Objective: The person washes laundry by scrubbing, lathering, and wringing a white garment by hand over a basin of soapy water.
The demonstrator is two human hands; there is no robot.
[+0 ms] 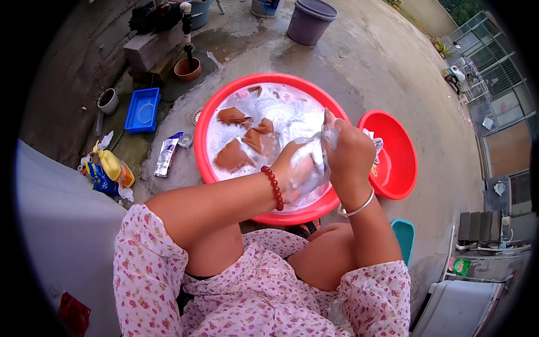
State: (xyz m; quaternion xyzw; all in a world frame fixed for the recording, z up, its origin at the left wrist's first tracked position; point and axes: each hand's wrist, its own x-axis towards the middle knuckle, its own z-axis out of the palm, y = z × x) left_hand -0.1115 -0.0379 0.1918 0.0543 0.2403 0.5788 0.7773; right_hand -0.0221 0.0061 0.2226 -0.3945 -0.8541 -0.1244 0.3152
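Observation:
Over the right part of a large red basin (210, 168), my two hands are close together, covered in suds. My left hand (296, 173), with a red bead bracelet at its wrist, is closed on a wet white cloth (315, 156). My right hand (352, 147), with a silver bangle below it, grips the same cloth from the other side. Foam hides most of the cloth and some fingers. Brown fabric (260, 139) pokes up through the foamy water in several places, and paler cloth lies near it, mostly under the suds.
A smaller red basin (401, 163) with some cloth stands at the right. At the left are a blue tray (135, 112), a yellow bottle (115, 167), a white-and-purple packet (167, 156) and a flowerpot (187, 69). A purple bucket (310, 25) stands behind.

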